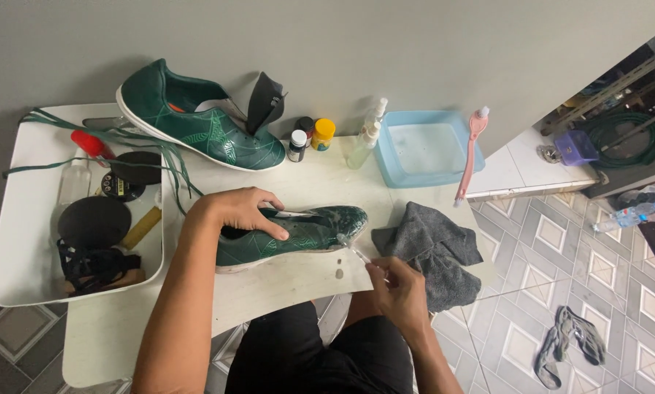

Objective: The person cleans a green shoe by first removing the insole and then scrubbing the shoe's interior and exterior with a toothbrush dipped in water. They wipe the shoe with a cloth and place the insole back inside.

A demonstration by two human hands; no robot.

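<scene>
A dark green shoe [313,232] lies on its side on the white table [320,182], its toe wet and foamy. My left hand [241,210] presses down on its upper near the opening. My right hand [397,286] grips a small clear-handled brush [353,250] whose tip touches the shoe's toe. The second green shoe [196,120] stands at the back with its tongue pulled up and its green laces [86,138] trailing to the left.
A white tub [21,219] on the left holds black insoles, bottles and a yellow brush. Small jars [309,136], spray bottles [365,138], a light blue basin [422,149] and a pink brush [469,153] stand behind. A grey cloth [433,248] lies at right. Rags lie on the tiled floor.
</scene>
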